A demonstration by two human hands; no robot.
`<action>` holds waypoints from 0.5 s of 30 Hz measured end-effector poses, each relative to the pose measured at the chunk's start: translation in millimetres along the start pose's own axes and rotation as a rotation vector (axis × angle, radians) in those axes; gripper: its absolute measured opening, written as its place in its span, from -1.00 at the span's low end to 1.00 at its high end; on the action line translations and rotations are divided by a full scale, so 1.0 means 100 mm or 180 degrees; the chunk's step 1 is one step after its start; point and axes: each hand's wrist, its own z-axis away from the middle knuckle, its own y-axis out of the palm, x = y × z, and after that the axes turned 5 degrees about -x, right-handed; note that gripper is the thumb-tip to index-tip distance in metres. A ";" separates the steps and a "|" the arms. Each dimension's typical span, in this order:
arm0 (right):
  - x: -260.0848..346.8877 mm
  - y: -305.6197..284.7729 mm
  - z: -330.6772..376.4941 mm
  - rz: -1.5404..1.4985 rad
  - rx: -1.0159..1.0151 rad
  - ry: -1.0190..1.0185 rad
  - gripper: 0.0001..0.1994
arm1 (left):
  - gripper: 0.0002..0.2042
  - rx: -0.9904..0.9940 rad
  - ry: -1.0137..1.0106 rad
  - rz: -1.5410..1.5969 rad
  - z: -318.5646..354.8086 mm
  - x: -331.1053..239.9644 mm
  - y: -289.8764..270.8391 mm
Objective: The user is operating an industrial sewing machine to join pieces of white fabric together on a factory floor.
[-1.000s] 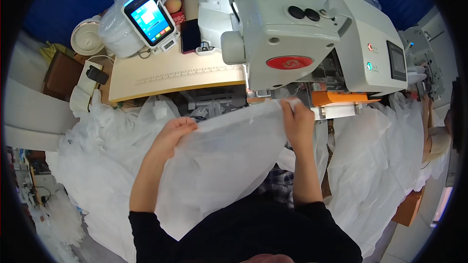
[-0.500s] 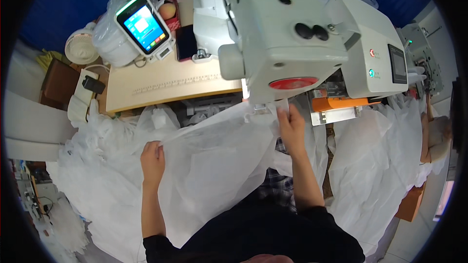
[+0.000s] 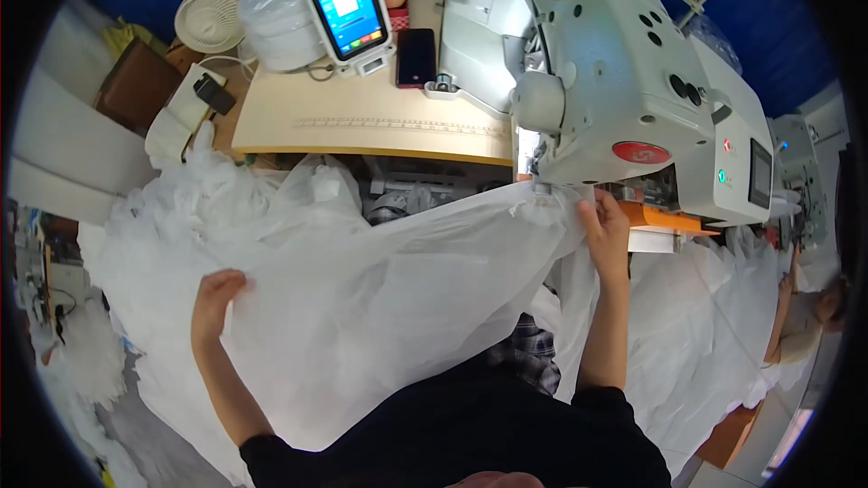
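A large sheet of thin white fabric [image 3: 434, 280] spreads over my lap and rises to a white sewing machine [image 3: 597, 63]. Its upper edge runs under the lit needle area [image 3: 540, 176]. Just right of the needle, my right hand [image 3: 608, 233] is closed on the fabric, thumb against fingers. Far to the left, my left hand [image 3: 217, 303] is raised with its fingers curled together in a pinch at the cloth; the fingertips are slightly blurred. Between my hands the fabric slopes up to the right.
A wooden table [image 3: 362, 117] with a printed ruler carries a phone [image 3: 416, 58], a lit touchscreen [image 3: 348, 9] and a small fan [image 3: 209, 18]. An orange part [image 3: 665, 219] sits beside the machine. White fabric heaps [image 3: 181, 208] lie left; another person [image 3: 800, 334] is at far right.
My left hand has moved left and slightly down, away from the machine. My right hand stays by the needle with the fabric. The view has shifted, so the machine appears farther right.
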 end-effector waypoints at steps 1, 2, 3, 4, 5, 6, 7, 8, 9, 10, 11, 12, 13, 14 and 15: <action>0.06 0.00 0.00 0.0247 0.0118 -0.0080 -0.78 | -0.87 0.0081 -0.0099 -0.0162 -0.08 -0.04 -0.05; 0.10 0.03 -0.01 0.0483 0.0228 -0.0162 -0.76 | -0.89 0.0235 -0.0122 -0.0277 -0.17 -0.08 -0.08; 0.13 0.07 -0.01 0.0798 0.0210 -0.0015 -0.74 | -0.89 0.0119 -0.0196 -0.0334 -0.28 -0.11 -0.10; 0.15 0.13 0.00 0.0709 0.0357 -0.0280 -0.74 | -0.89 0.0197 -0.0204 -0.0213 -0.39 -0.13 -0.10; 0.15 0.21 0.02 0.1031 0.0059 -0.0397 -0.73 | -0.89 0.0168 -0.0233 -0.0096 -0.49 -0.13 -0.07; 0.14 0.26 0.04 0.1361 -0.0261 -0.0499 -0.71 | -0.89 0.0297 -0.0218 -0.0066 -0.58 -0.12 -0.03; 0.12 0.28 0.04 0.1675 -0.0362 -0.0570 -0.69 | -0.90 0.0225 -0.0274 -0.0062 -0.68 -0.11 0.02; 0.09 0.25 0.07 0.1722 -0.0652 -0.0558 -0.69 | -0.91 0.0165 -0.0311 -0.0061 -0.75 -0.11 0.07; 0.06 0.19 0.09 0.1383 -0.0334 -0.0459 -0.68 | -0.91 0.0281 -0.0194 0.0083 -0.81 -0.12 0.13; 0.03 0.08 0.10 0.1020 -0.0033 -0.0357 -0.68 | -0.91 0.0162 -0.0306 -0.0099 -0.83 -0.12 0.20; 0.00 -0.04 0.09 0.0501 0.0246 -0.0522 -0.67 | -0.92 0.0449 -0.0373 -0.0099 -0.82 -0.14 0.28; -0.03 -0.25 0.16 0.0774 0.0139 0.0016 -0.72 | -0.93 0.0615 -0.0668 -0.0256 -0.79 -0.16 0.36; -0.06 -0.44 0.23 0.0987 0.0029 0.0531 -0.77 | -0.93 0.0774 -0.0470 -0.0098 -0.76 -0.18 0.47; -0.11 -0.56 0.28 0.1031 0.0158 0.0474 -0.78 | -0.94 0.0970 -0.0653 0.0344 -0.73 -0.20 0.59; -0.16 -0.63 0.32 0.0718 0.0270 0.0549 -0.80 | -0.95 0.1162 -0.0836 0.0786 -0.69 -0.23 0.72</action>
